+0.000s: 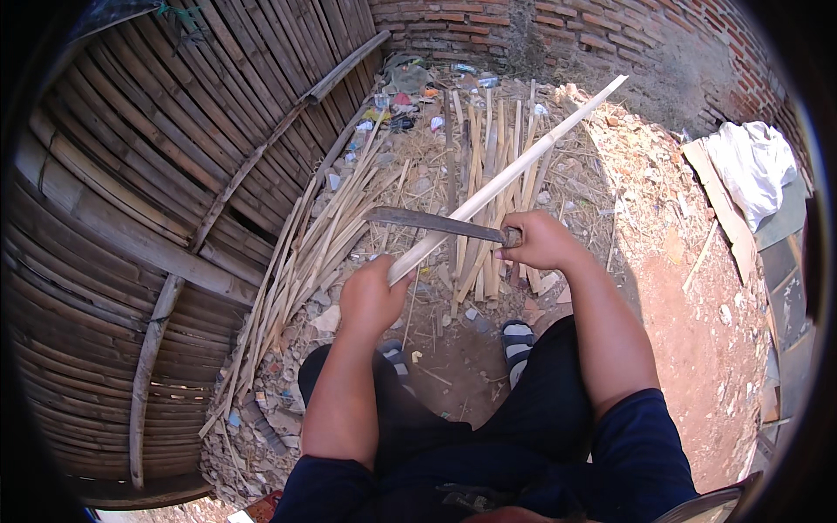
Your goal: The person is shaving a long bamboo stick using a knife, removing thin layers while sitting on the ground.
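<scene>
My left hand [373,295] is closed round the lower end of a long pale bamboo strip [528,157], which slants up and away to the right. In my right hand [539,241] is the handle of a machete, my fingers wrapped about it. The dark machete blade [427,220] points left and lies across the bamboo strip, a little ahead of my left hand. Whether its edge bites into the strip, I cannot tell. Beyond both hands, a bundle of split bamboo strips [495,187] lies on the ground.
Another pile of long bamboo strips [301,240] runs beside the slatted bamboo wall [174,113] on the left. A brick wall [602,30] closes off the back, with litter [410,96] near its foot. At the right sit a white sack [748,170] and a brown board [720,205].
</scene>
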`<state>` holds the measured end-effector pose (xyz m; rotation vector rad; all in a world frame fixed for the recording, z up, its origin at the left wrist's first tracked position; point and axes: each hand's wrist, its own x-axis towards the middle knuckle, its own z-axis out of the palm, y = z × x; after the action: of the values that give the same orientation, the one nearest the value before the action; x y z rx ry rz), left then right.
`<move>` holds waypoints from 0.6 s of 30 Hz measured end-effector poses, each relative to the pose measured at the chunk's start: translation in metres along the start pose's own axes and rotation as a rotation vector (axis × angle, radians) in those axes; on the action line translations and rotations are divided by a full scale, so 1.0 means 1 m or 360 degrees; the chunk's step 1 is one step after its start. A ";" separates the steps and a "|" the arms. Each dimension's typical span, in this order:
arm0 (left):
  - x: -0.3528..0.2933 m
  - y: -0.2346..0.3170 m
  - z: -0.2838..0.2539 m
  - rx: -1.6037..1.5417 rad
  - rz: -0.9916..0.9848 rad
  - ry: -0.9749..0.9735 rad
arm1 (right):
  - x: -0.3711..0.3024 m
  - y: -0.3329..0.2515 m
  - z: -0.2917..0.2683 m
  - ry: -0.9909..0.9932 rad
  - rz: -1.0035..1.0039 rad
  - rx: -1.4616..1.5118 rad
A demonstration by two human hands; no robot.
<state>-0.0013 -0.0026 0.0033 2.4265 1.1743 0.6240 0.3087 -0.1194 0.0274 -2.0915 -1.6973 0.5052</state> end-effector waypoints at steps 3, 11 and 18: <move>0.002 0.002 0.000 -0.0019 -0.0036 -0.0003 | 0.000 0.023 -0.006 0.0161 0.0140 0.0085; 0.000 0.001 0.000 -0.0025 -0.0015 0.0014 | -0.002 0.002 -0.008 0.0059 0.0122 0.0001; 0.000 -0.003 0.002 0.0032 -0.0023 -0.0013 | 0.000 -0.021 0.001 -0.0150 -0.0035 -0.0153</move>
<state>-0.0018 -0.0010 0.0000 2.4328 1.1998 0.5998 0.2900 -0.1158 0.0374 -2.1441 -1.8289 0.5329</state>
